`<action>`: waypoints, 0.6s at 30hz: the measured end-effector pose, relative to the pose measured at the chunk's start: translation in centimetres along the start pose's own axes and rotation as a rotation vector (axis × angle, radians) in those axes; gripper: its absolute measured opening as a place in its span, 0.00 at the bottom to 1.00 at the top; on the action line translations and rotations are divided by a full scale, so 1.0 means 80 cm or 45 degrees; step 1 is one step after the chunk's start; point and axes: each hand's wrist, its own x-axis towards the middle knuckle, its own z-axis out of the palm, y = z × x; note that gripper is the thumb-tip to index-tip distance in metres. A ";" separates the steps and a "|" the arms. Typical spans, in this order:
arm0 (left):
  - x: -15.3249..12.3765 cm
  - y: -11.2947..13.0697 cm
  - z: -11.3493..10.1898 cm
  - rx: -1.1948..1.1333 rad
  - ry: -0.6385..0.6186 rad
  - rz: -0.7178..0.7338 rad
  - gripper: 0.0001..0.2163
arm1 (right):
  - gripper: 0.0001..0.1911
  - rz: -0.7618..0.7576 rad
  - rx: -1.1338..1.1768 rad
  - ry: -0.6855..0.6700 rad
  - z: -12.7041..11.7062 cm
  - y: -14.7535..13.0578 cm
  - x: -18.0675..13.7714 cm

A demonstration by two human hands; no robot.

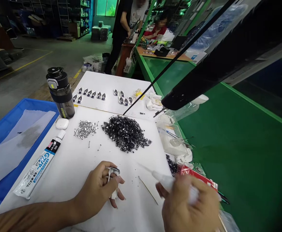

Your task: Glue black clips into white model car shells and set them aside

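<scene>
Left hand [95, 190]: fingers closed around a small silver-topped white part [113, 183], at 6 o'clock on the white board [66, 180].
Right hand [189, 206]: clamped on a white needle-tip bottle [164, 180], past the board's 4 o'clock edge.
Between hands: thin wooden stick [147, 190].
Open room: bare board up to the black metal clips [125, 133] at 12 o'clock.
Left edge: glue tube [38, 167] at 9 o'clock.

Right there at eleven o'clock stands a tall black-capped drinking bottle [60, 95], with a shallow blue plastic tray [22, 105] sitting at nine. Up at twelve, a person in black [118, 33] stands working at a brown bench [124, 59]!
</scene>
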 end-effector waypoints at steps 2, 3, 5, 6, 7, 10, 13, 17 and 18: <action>0.001 0.001 0.000 0.010 0.024 0.023 0.21 | 0.34 0.074 0.043 -0.189 0.023 0.001 0.018; 0.001 0.001 -0.001 0.015 0.039 0.024 0.20 | 0.38 0.104 0.046 -0.303 0.032 0.002 0.022; 0.001 0.002 -0.001 0.021 0.063 0.009 0.17 | 0.41 0.122 -0.014 -0.467 0.043 0.001 0.022; 0.000 0.003 -0.001 0.021 0.069 0.001 0.16 | 0.38 0.099 -0.058 -0.513 0.045 0.000 0.021; -0.001 0.004 -0.001 0.018 0.070 -0.006 0.16 | 0.34 0.065 -0.097 -0.544 0.047 0.000 0.019; -0.003 0.007 0.000 -0.010 0.068 0.000 0.15 | 0.25 -0.034 -0.184 -0.600 0.047 -0.001 0.016; -0.004 0.009 -0.001 -0.028 0.061 0.003 0.14 | 0.30 -0.120 -0.300 -0.629 0.036 0.004 0.010; -0.003 0.009 -0.002 -0.010 0.043 0.019 0.13 | 0.37 -0.338 -0.438 -0.476 -0.018 0.026 0.002; -0.003 0.010 -0.002 0.001 0.035 0.026 0.13 | 0.35 -0.352 -0.425 -0.475 -0.036 0.033 0.009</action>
